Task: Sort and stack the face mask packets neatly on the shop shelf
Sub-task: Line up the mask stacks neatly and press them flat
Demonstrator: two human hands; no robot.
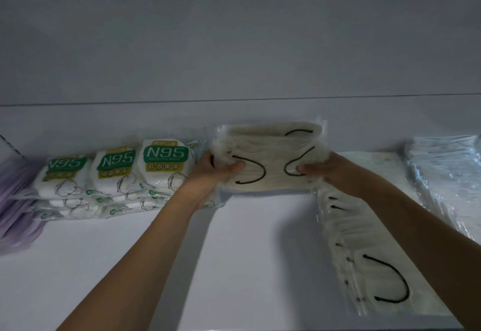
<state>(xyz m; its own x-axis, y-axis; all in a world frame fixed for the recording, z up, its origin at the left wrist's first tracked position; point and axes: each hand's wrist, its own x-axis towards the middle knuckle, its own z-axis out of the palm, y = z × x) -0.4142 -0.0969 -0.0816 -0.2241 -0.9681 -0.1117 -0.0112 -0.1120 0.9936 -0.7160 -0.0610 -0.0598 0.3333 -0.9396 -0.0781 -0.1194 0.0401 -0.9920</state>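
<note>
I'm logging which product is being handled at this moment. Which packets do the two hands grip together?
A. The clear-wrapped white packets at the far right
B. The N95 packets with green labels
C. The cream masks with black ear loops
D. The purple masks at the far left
C: the left hand and right hand grip opposite ends of the cream mask stack, whose black ear loops show through the clear wrap.
</note>
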